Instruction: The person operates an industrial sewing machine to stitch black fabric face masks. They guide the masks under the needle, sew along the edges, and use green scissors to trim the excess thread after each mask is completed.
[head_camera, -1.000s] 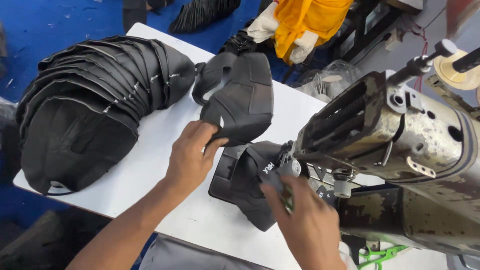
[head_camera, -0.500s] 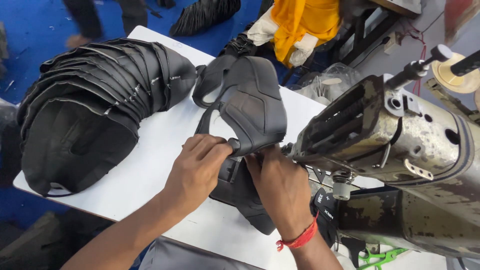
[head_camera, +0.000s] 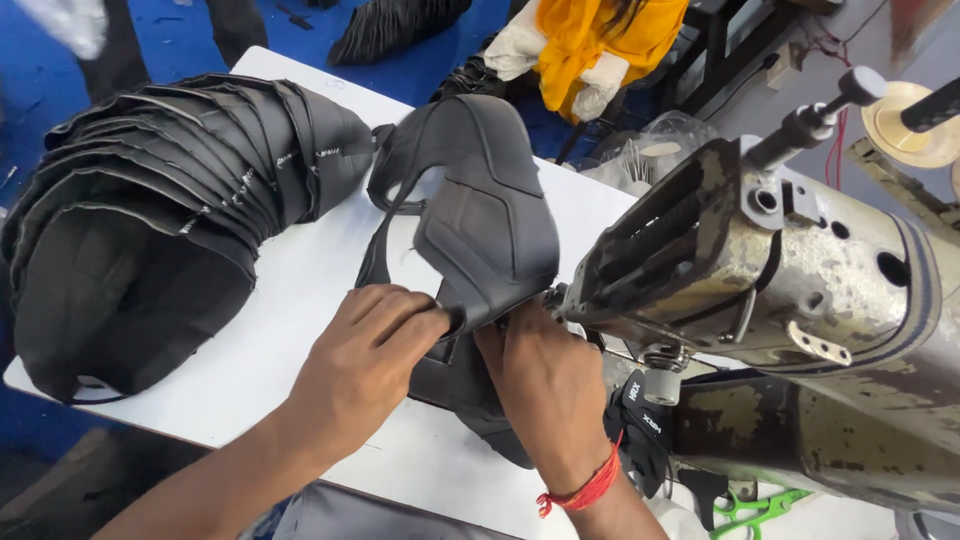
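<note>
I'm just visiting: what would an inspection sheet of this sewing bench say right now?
Surface: white table, partly covered.
Job's things: black shoe upper gripped at its lower edge by both hands; another black piece lies under them.
Clutter: curved stack of black uppers; green scissors.
Hands: left hand and right hand pinch the upper beside the worn sewing machine.
Cables: nothing seen; red thread at the machine.
Surroundings: blue floor; yellow cloth.

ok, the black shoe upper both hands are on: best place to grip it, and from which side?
Probably the lower edge of the black shoe upper, from the near side. That thin edge faces the person, and the left hand and right hand already pinch it there. The sewing machine blocks the right side.
</note>
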